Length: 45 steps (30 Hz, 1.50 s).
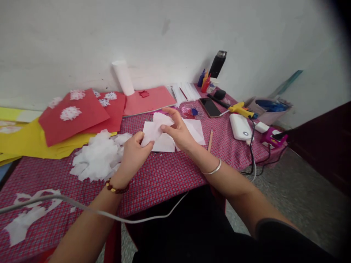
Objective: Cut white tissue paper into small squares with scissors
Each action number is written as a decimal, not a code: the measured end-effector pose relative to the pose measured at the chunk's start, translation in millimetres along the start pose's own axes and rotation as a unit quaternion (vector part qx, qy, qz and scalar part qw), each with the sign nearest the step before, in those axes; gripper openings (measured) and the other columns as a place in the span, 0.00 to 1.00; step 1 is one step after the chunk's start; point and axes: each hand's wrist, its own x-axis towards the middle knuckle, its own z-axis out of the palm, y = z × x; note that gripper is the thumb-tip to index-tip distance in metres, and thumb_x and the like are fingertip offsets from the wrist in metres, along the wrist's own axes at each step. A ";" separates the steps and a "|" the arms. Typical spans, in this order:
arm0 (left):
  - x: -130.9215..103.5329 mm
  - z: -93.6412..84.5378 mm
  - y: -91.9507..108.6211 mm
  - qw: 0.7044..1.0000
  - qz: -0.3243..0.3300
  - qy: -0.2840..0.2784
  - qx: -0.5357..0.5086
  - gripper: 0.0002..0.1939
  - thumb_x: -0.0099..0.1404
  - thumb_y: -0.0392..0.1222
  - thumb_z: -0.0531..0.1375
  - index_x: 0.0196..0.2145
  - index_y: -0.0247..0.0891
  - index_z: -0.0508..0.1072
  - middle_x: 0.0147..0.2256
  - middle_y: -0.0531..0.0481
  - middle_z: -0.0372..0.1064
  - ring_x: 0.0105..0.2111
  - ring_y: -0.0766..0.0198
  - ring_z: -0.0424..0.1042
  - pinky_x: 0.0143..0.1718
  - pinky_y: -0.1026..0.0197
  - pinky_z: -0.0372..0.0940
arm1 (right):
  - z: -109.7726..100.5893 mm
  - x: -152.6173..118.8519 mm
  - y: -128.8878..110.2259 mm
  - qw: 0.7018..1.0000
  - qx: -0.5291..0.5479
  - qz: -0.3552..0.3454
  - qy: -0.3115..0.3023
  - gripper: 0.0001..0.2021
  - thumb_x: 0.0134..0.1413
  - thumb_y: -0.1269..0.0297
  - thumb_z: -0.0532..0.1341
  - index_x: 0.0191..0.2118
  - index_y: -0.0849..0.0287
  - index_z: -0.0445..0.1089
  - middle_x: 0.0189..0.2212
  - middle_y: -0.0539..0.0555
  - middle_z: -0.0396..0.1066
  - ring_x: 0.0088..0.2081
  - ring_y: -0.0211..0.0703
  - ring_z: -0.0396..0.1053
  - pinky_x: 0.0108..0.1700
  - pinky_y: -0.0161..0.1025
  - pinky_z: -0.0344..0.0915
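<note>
Between my two hands, above the table, is a thin white sheet of paper (152,132). My left hand (134,151) pinches its lower left part between thumb and fingers. On the other side, my right hand (179,131) has its thumb pressed on the paper's right part, with the index finger raised and curved above. More white paper sheets (195,132) lie flat on the table beneath and to the right of the hands. Beside my left wrist rests a heap of crumpled white paper pieces (94,157).
Red sheets with white paper puffs (76,120) lie left on yellow paper (24,142). Behind my hands are a red pad (150,100) and a white paper roll (124,78). Rightward are a phone (210,107), a glue gun (241,109) and a white power bank (240,126). A cable (131,221) crosses the foreground.
</note>
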 end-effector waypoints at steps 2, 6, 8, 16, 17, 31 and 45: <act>-0.6 0.9 -0.4 1.000 0.006 0.001 0.011 0.19 0.54 0.39 0.64 0.18 0.41 0.53 0.18 0.58 0.48 0.21 0.66 0.50 0.22 0.62 0.44 | -3.1 -0.2 -3.6 0.999 -0.037 -0.030 -0.007 0.29 0.45 0.53 0.70 0.51 0.48 0.58 0.44 0.51 0.65 0.41 0.42 0.65 0.38 0.36 0.66; -0.2 1.3 -2.8 0.999 0.009 0.003 0.048 0.20 0.54 0.39 0.63 0.19 0.41 0.52 0.18 0.58 0.47 0.21 0.66 0.50 0.24 0.61 0.44 | -10.4 1.7 -10.6 0.995 -0.094 -0.037 -0.027 0.20 0.45 0.47 0.69 0.36 0.54 0.63 0.33 0.48 0.65 0.33 0.37 0.61 0.34 0.35 0.61; 0.3 1.0 -4.0 0.997 0.018 -0.003 0.073 0.20 0.55 0.39 0.62 0.19 0.41 0.51 0.18 0.58 0.47 0.21 0.66 0.50 0.24 0.60 0.44 | -13.6 3.6 -12.0 0.992 -0.115 -0.039 -0.027 0.20 0.44 0.46 0.69 0.31 0.56 0.65 0.28 0.47 0.64 0.31 0.36 0.59 0.33 0.35 0.59; 2.3 -5.1 3.4 0.993 0.001 -0.120 0.017 0.15 0.53 0.44 0.66 0.22 0.41 0.62 0.20 0.58 0.57 0.21 0.66 0.56 0.23 0.62 0.48 | -18.7 7.4 -6.7 0.996 -0.084 -0.044 0.007 0.19 0.44 0.48 0.69 0.28 0.56 0.64 0.26 0.47 0.65 0.30 0.36 0.60 0.33 0.35 0.59; 2.2 -5.5 4.3 0.991 -0.004 -0.134 0.001 0.13 0.53 0.44 0.66 0.23 0.40 0.64 0.20 0.58 0.59 0.21 0.66 0.57 0.23 0.62 0.48 | -18.6 7.7 -5.7 0.997 -0.072 -0.041 0.012 0.19 0.44 0.48 0.69 0.28 0.56 0.64 0.26 0.47 0.65 0.29 0.36 0.60 0.33 0.35 0.59; -5.3 -2.7 -2.5 0.988 0.069 -0.090 -0.103 0.07 0.65 0.44 0.58 0.33 0.40 0.74 0.23 0.54 0.66 0.23 0.66 0.62 0.24 0.64 0.54 | -18.1 11.1 -7.0 0.999 0.011 -0.014 0.030 0.22 0.37 0.53 0.72 0.34 0.53 0.61 0.28 0.46 0.64 0.29 0.35 0.61 0.33 0.35 0.62; 2.8 -0.8 -21.9 0.863 -0.169 -0.364 -0.307 0.11 0.56 0.48 0.66 0.30 0.38 0.75 0.26 0.47 0.73 0.23 0.63 0.71 0.22 0.63 0.65 | -13.4 0.6 -7.1 0.988 -0.072 0.037 -0.128 0.14 0.46 0.60 0.68 0.35 0.57 0.64 0.29 0.47 0.65 0.30 0.35 0.62 0.31 0.33 0.59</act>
